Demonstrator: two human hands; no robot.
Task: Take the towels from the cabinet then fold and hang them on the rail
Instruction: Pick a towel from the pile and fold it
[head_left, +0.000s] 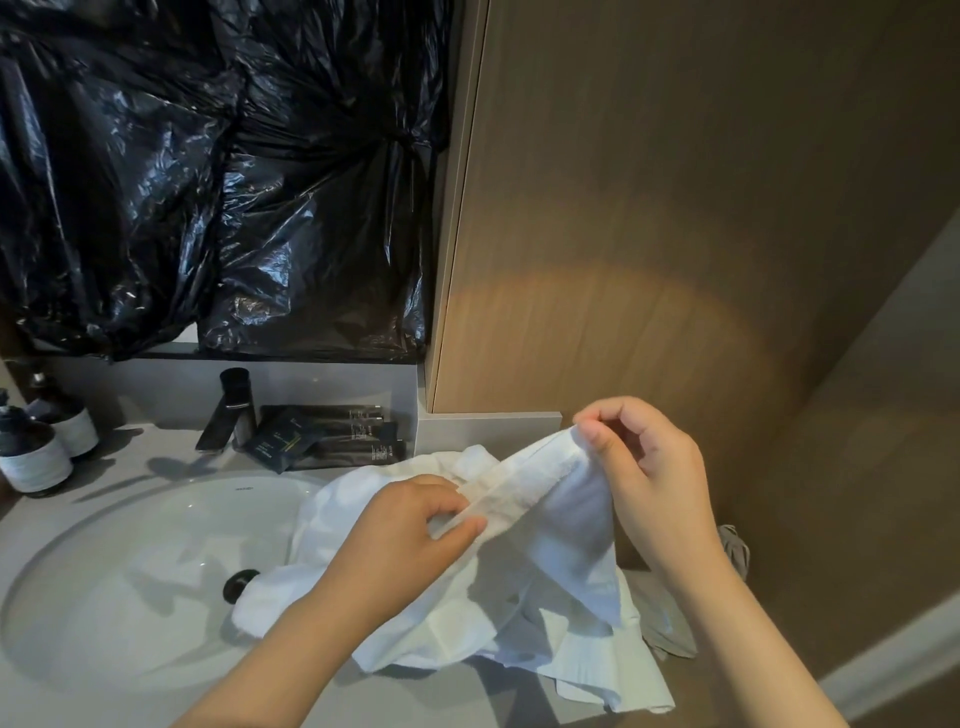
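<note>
Two hands, left (415, 525) and right (649, 467), pinching one white towel (561, 571), two bottles (36, 452)

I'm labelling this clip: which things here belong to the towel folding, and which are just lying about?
Job: white towel; left hand and right hand pinching its edge.
Lying about: pump bottles, black tap, dark toiletry packets, sink, black plastic sheet.

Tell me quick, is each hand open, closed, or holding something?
Left hand: closed, pinching the edge of the white towel.
Right hand: closed, pinching the same edge higher up.
</note>
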